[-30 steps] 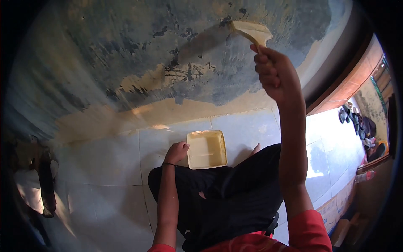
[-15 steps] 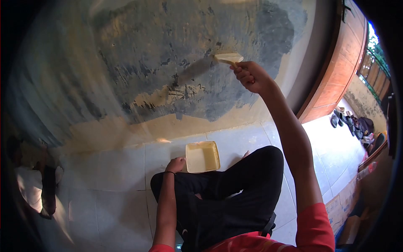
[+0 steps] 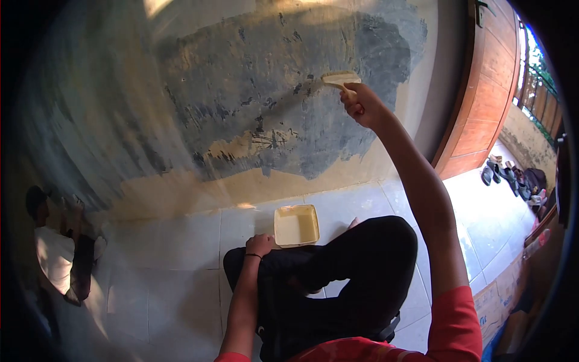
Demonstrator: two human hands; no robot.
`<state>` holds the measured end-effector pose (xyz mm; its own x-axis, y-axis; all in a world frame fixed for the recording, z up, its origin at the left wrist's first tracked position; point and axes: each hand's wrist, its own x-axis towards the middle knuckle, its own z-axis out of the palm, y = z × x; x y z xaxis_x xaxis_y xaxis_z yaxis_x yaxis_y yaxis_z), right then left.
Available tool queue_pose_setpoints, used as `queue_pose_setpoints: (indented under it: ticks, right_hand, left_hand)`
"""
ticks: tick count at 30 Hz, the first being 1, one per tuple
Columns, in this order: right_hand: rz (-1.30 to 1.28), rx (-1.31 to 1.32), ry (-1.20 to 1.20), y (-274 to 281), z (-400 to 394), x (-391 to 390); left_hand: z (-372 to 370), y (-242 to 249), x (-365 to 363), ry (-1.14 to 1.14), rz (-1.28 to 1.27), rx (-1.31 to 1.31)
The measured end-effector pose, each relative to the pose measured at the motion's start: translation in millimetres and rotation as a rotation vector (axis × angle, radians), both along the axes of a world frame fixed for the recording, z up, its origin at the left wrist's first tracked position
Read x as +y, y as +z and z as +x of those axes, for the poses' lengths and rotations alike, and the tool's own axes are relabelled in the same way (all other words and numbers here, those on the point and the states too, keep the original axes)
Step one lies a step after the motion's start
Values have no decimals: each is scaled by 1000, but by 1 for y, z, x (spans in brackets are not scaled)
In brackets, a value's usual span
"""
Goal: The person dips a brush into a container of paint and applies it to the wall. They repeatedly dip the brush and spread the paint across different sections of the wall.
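A pale wide brush [image 3: 341, 78] is raised against the wall [image 3: 241, 90], whose surface is patchy grey and tan. My right hand [image 3: 360, 105] is closed round the brush's handle, with the arm stretched up and forward. On the tiled floor in front of my crossed legs stands a cream square container [image 3: 296, 225]; its inside looks pale, and the contents are hard to tell. My left hand [image 3: 260, 244] rests by my knee, just left of the container, its fingers curled. Whether it grips anything is hidden.
Another person in a white top [image 3: 54, 256] sits by the wall at the far left. An open wooden door [image 3: 479, 90] stands at the right. Beyond it lie several shoes [image 3: 509, 178], and cardboard [image 3: 497, 295] is at the lower right.
The view has shifted slightly, so the wall and container sit differently in it. The brush is still in my right hand near the wall, its face turned a little.
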<state>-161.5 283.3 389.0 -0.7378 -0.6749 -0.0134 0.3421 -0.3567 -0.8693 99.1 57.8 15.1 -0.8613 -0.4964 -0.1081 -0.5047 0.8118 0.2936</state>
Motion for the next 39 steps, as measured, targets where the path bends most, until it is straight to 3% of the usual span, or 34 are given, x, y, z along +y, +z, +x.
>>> queue_pose_setpoints:
  ticks: [5, 8, 16, 22, 32, 34, 39]
  right_hand:
    - [52, 147, -102, 6, 17, -18]
    - [208, 303, -256, 11, 34, -24]
    - [74, 565, -345, 5, 29, -40]
    - [186, 821, -498, 17, 2, -71]
    - [56, 761, -544, 4, -36, -107]
    - [-83, 574, -424, -3, -38, -110]
    - [-55, 532, -282, -16, -41, -103]
  left_hand:
    - [-1, 1, 2, -5, -18, -27]
    - [-9, -1, 4, -3, -19, -47]
    - [-16, -5, -7, 143, 106, -51]
    - [-27, -8, -7, 175, 167, -78]
    - [-32, -5, -9, 222, 208, -59]
    - [-35, -10, -12, 216, 215, -46]
    - [-48, -20, -18, 233, 244, -4]
